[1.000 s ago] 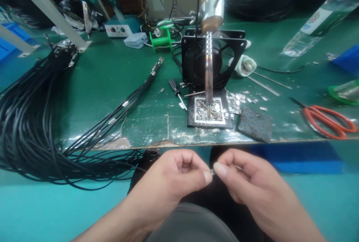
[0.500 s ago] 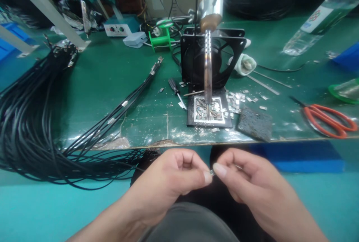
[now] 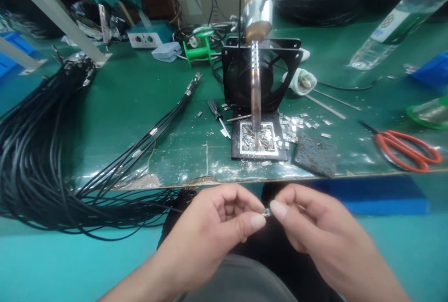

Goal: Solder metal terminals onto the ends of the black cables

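Below the bench edge, my left hand (image 3: pixel 217 227) and my right hand (image 3: pixel 311 232) meet fingertip to fingertip over my lap. Both are closed in a pinch on a tiny metal terminal (image 3: pixel 266 212) held between them. Above them on the green bench (image 3: pixel 140 106) a soldering iron (image 3: pixel 255 59) stands upright, its tip down in a small black tray (image 3: pixel 259 141) filled with several silver metal pieces. More such pieces (image 3: pixel 297 122) lie scattered to the tray's right.
A big bundle of black cables (image 3: pixel 38 152) hangs over the bench's left edge. A black fan (image 3: pixel 261 75) stands behind the iron. A dark sponge pad (image 3: pixel 315 155), orange scissors (image 3: pixel 406 150), a small screwdriver (image 3: pixel 217 110), a green spool (image 3: pixel 199 45) and a plastic bottle (image 3: pixel 392 22) lie around.
My hands stay pinched together in the same spot; my left thumb has slid slightly along the terminal. The view has shifted a little.
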### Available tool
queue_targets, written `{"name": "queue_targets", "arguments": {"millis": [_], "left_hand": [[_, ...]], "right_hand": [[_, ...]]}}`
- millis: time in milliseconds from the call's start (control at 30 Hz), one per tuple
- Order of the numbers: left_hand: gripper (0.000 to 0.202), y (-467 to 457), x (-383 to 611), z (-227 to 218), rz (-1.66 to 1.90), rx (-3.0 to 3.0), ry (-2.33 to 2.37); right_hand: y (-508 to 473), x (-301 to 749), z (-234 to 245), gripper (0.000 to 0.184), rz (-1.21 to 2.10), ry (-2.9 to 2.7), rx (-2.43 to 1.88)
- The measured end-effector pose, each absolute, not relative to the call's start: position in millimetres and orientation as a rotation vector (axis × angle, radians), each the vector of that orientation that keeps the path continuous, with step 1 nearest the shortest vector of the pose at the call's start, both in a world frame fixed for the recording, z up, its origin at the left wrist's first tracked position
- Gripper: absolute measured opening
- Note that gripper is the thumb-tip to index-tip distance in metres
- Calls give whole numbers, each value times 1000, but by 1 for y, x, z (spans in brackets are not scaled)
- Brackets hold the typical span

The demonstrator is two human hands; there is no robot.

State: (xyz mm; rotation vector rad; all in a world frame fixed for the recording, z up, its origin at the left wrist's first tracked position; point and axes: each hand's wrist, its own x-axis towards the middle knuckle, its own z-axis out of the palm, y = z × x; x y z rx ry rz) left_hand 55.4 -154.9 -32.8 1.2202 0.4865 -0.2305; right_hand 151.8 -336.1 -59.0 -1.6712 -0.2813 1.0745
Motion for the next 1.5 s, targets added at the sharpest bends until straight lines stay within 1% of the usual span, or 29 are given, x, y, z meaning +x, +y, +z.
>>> {"name": "queue_targets", "arguments": {"millis": [133, 267, 367, 600, 767, 867, 933, 1133, 1367, 1500], "left_hand": [[13, -161, 52, -33, -128, 1394, 452], [16, -163, 46, -36, 0, 1681, 342], [17, -163, 43, -39, 75, 1736, 310], [9, -166, 44, -44, 225, 1869, 234], [13, -166, 46, -47, 318, 1887, 183], [23, -166, 46, -45, 323, 1903, 165], [26, -166, 47, -45, 335, 1923, 145], [13, -167, 47, -48, 383, 1945, 142], [11, -170, 45, -50, 535, 2033, 104], [11, -172, 45, -53, 480, 2019, 167]], "right_hand": [[-338, 152, -61, 69, 1105, -295, -1641], [-338, 151, -63, 71, 1138, -278, -1598], [-336, 151, -63, 72, 1162, -255, -1582], [-334, 152, -64, 74, 1162, -239, -1581], [-334, 151, -66, 75, 1143, -241, -1594], [-334, 152, -65, 74, 1146, -245, -1592], [-335, 152, -65, 74, 1150, -260, -1589], [-334, 151, -65, 75, 1141, -265, -1585], [-334, 151, -64, 75, 1129, -280, -1600], [-333, 151, -64, 74, 1129, -280, -1586]]}}
